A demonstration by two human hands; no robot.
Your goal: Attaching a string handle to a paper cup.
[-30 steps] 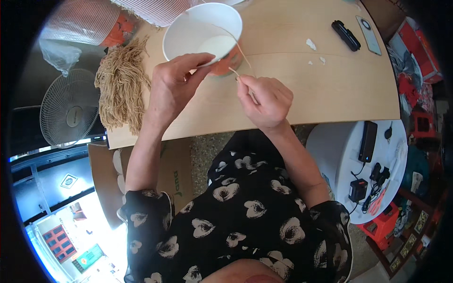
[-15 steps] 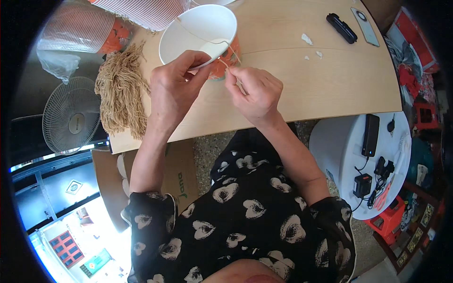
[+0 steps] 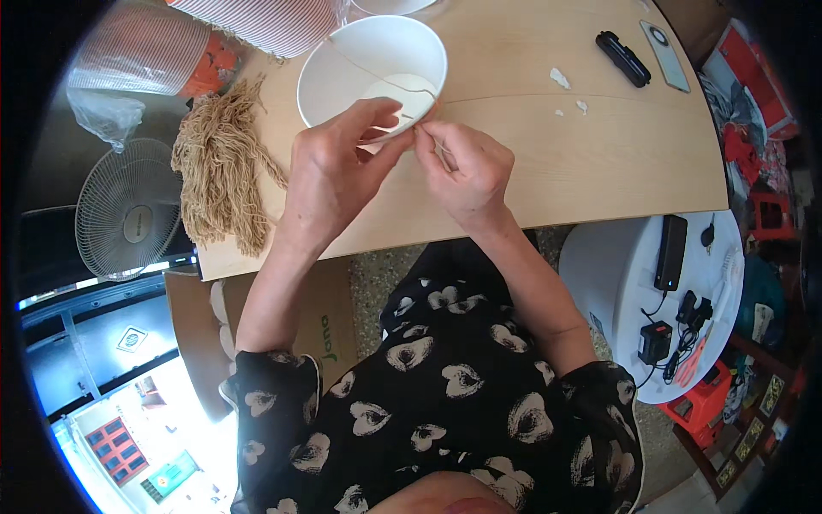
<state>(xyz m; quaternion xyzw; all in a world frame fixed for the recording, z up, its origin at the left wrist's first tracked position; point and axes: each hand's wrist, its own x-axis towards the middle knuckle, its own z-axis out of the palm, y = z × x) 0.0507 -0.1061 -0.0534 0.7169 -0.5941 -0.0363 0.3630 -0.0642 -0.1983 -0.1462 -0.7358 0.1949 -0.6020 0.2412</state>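
A white-lined paper bucket (image 3: 342, 86) with an orange printed outside is tipped towards me on the table. Its rim passes between the thumb and fingers of my left hand (image 3: 330, 167), which is closed on the near edge. A thin tan string (image 3: 374, 77) crosses the opening from the far rim to the near right rim. There, my right hand (image 3: 471, 167) pinches its end, thumb and forefinger pressed together against the rim. The fingertips hide exactly how the string meets the bucket. Left of my hands lies a bundle of tan strings (image 3: 218, 176).
Stacked buckets in clear plastic (image 3: 141, 56) fill the far left. White scraps (image 3: 559, 78), a black case (image 3: 622, 58) and a phone (image 3: 665, 56) lie on the right of the wooden table (image 3: 548, 171). A white round stool (image 3: 616, 291) holds chargers and cables. A fan (image 3: 128, 210) stands left.
The bucket has shifted slightly right and tips more towards me. My right fingertips have come in against the rim beside my left thumb, and the string's slack loop outside the rim is out of sight.
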